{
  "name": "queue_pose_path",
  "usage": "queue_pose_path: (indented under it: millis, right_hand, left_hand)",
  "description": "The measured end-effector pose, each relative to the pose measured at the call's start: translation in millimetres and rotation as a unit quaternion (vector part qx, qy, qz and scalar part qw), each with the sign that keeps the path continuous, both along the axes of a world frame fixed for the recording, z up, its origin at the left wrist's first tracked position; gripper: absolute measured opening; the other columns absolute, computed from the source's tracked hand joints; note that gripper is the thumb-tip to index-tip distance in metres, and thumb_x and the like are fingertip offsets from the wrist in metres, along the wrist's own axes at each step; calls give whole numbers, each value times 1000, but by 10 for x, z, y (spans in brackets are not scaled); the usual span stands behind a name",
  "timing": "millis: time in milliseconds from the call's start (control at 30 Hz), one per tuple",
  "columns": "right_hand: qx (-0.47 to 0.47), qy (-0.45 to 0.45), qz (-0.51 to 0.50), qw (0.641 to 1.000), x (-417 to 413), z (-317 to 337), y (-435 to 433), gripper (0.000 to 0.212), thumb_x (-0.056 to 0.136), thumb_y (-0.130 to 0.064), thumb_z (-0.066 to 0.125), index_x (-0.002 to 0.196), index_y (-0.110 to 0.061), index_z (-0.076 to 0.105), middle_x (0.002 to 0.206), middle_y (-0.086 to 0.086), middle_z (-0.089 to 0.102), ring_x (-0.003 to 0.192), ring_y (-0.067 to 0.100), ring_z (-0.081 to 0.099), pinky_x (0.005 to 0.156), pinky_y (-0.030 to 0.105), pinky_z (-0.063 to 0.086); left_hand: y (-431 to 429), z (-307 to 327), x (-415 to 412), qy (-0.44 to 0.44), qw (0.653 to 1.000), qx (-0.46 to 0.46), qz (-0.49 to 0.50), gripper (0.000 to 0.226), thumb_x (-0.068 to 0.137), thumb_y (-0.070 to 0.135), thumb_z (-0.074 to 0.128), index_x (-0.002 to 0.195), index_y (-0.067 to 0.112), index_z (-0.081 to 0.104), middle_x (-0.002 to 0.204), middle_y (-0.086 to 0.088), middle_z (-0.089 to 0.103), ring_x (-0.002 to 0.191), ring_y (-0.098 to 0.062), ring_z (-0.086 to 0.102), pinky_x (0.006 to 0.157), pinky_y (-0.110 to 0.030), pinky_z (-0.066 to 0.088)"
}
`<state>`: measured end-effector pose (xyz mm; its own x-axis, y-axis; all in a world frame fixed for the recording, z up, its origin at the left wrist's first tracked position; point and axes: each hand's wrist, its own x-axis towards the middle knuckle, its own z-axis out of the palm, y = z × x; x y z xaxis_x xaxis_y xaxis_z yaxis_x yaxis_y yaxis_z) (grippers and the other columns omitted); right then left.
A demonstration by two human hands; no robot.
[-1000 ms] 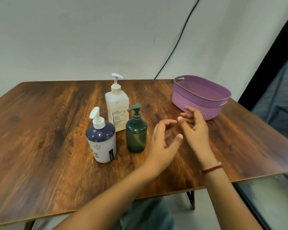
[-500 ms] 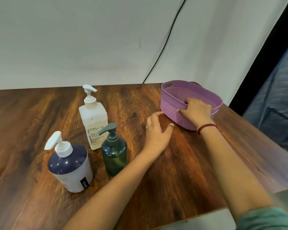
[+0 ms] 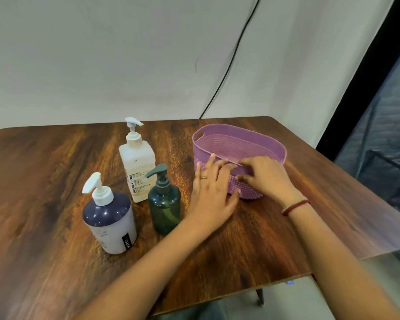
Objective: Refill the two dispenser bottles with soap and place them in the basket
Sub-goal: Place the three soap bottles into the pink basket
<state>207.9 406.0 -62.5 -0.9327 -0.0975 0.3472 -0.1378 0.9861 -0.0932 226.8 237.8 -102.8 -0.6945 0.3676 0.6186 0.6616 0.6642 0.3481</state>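
Observation:
An empty purple basket (image 3: 231,144) stands at the table's back right. My right hand (image 3: 266,179) grips its near rim, fingers curled over the edge and thumb on the outer wall. Beside it, my left hand (image 3: 210,195) lies with straight fingers against the same near wall, fingertips at the rim. Left of the basket stand three pump bottles: a tall white soap bottle (image 3: 137,168) at the back, a small dark green dispenser (image 3: 164,210) close to my left wrist, and a round navy-and-white dispenser (image 3: 109,224) nearest me.
All of this rests on a dark wooden table (image 3: 51,172) whose near edge and right edge are in view. A black cable (image 3: 229,65) runs down the white wall behind. A dark window frame stands to the right.
Both hands moved from the table's middle to the basket. The right hand reached the rim first, then the left hand came against the near wall. My view shifted closer.

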Motion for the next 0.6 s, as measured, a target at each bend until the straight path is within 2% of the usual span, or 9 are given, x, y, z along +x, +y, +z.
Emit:
queue_pose_path:
  millis: [67,167,233,333,433,600]
  right_hand:
    - [-6,-8,41,999,99,10,-71,32,86,-34,66,117,-26,66,103,-4,71,97,18,64,82,34,48]
    - [-9,-28,90,995,201,34,-166,28,85,-30,68,113,-27,67,95,-6,72,90,15,64,81,34,47]
    - [-20,-34,117,992,225,52,-216,24,83,-27,70,107,-25,69,89,-6,71,83,13,62,79,32,45]
    - [-28,-48,140,989,221,83,-277,18,82,-20,70,100,-25,71,84,-9,69,75,4,55,75,24,41]
    - [-26,-69,152,986,208,106,-332,18,82,-19,70,98,-26,71,85,-10,69,77,5,58,74,22,39]
    - [-39,-101,151,983,203,156,-375,20,85,-25,68,104,-25,69,95,-10,69,88,5,61,80,24,47]
  left_hand:
    - [-78,7,86,31,999,-39,11,51,88,35,54,135,20,38,143,-1,39,145,-23,12,111,-36,-15]
    - [-170,9,190,30,997,-71,27,59,89,35,54,141,19,32,145,-3,35,146,-25,8,110,-36,-18]
    - [-223,-3,242,26,995,-93,39,61,90,35,52,144,18,27,148,-4,32,146,-26,6,112,-40,-15]
    - [-292,0,319,38,990,-126,47,64,88,35,56,143,14,32,146,-8,37,145,-30,14,113,-47,-5]
    - [-346,-2,362,35,991,-122,45,66,88,36,56,144,14,30,149,-9,33,145,-30,11,114,-45,-7]
    - [-461,0,484,26,995,-96,3,62,90,37,53,144,17,29,152,-7,27,146,-25,2,114,-36,-10]
